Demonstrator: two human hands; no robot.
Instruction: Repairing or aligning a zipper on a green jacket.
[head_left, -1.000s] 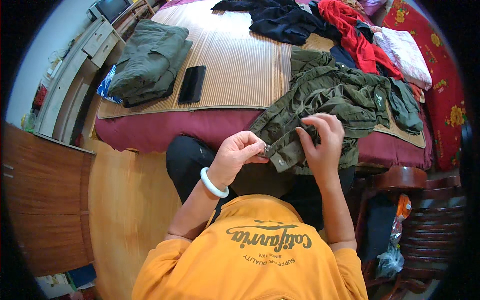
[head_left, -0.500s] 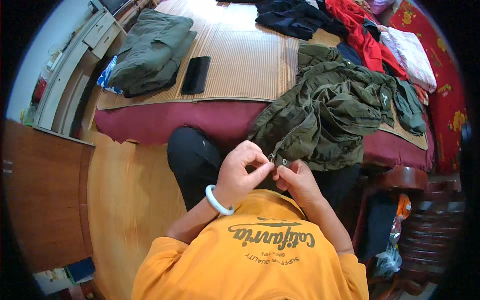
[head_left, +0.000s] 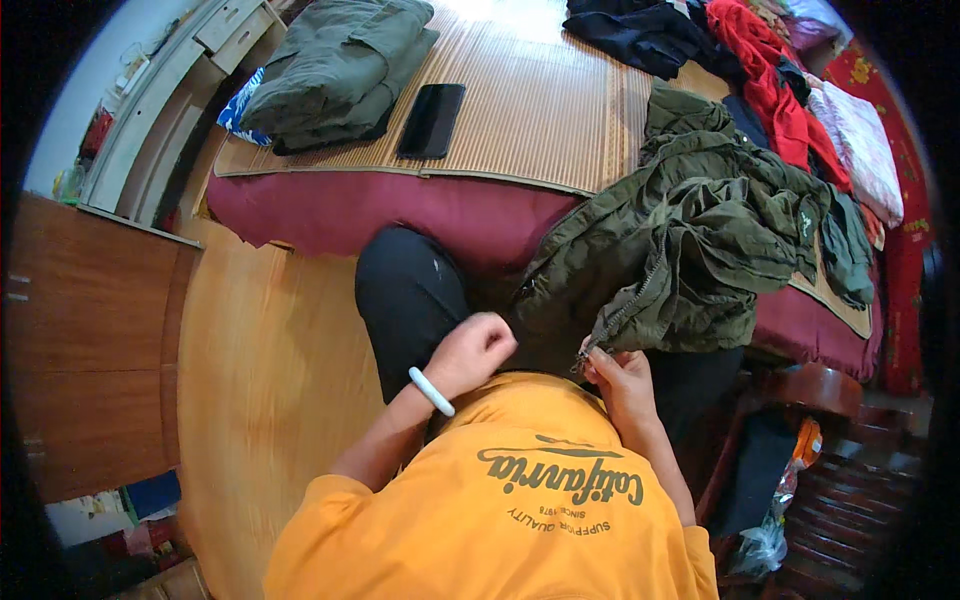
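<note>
Hands are parting at the dark green garment (head_left: 715, 230): the right hand (head_left: 618, 376) is now pinching the lower end of its zipper (head_left: 640, 296) between thumb and fingers, while the left hand (head_left: 472, 353) is hovering well apart from it, by the black trouser leg (head_left: 408, 300). The left fingers are curling inward and seem to be holding nothing; whether their tips are meeting the thumb, I cannot tell from where I am standing. To my eye, this is leaving the zipper's end in one hand's keeping and freeing the other.

The garment is lying crumpled over the near right part of the bed (head_left: 385, 212), its near side drooping past the edge toward the person's lap, and the toothed strip is slanting down to the right fingertips.

Half a second ago the two hands were working close together at that end; now a wide gap is separating them. Against a second ago, the roles are reversing: the left was doing the pinching then, and the right was hanging free beside the cloth. The black phone (head_left: 431, 121) and the folded green clothes (head_left: 335, 75) are keeping their places together on the woven mat (head_left: 540, 110).
</note>
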